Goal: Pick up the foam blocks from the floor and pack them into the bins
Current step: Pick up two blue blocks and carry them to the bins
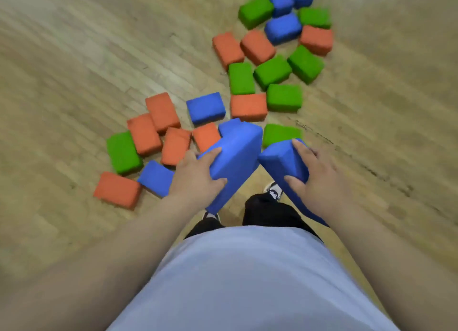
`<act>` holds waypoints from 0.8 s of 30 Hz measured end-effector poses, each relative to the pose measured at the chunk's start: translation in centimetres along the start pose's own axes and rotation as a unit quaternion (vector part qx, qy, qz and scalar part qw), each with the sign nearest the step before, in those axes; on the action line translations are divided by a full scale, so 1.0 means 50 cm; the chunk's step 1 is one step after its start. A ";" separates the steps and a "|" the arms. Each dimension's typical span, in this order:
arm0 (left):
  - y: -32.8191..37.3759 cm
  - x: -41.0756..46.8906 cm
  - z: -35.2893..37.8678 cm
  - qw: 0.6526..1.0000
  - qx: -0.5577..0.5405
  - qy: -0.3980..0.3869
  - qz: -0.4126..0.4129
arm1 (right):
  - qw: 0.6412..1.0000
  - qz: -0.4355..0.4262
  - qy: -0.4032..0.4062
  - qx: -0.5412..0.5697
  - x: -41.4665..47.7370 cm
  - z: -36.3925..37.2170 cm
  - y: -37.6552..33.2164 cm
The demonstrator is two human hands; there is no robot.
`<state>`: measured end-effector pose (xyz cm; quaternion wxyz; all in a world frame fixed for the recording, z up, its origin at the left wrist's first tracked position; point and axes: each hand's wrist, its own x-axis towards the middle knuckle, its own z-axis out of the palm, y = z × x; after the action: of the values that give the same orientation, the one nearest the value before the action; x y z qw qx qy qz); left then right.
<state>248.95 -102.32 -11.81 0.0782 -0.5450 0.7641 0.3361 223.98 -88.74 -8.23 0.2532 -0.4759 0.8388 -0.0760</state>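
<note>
My left hand [198,174] grips a blue foam block [235,157] held off the floor, fingers over its upper edge and thumb on its side. A second blue foam block [280,162] sits in my right hand [314,174], fingers curled over its top and thumb on its near face. The two held blocks almost touch at their inner corners. Below and ahead, several orange, green and blue foam blocks lie scattered on the wooden floor [74,70], among them a blue one [205,107] and a green one [280,133] just beyond my hands. No bin is in view.
My feet in dark trousers and sneakers [273,190] stand right behind the nearest blocks. A far cluster of blocks [282,28] lies at the upper right. Bare floor stretches to the left and right of the pile.
</note>
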 end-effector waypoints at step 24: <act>0.927 -0.239 0.515 0.877 0.201 -0.193 0.391 | 0.846 0.428 0.220 0.228 -0.706 -0.131 0.797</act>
<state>206.25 -69.21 -5.75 0.1940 -0.0983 0.9361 0.2764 205.20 -38.59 -4.83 0.1707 0.0306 0.9520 -0.2524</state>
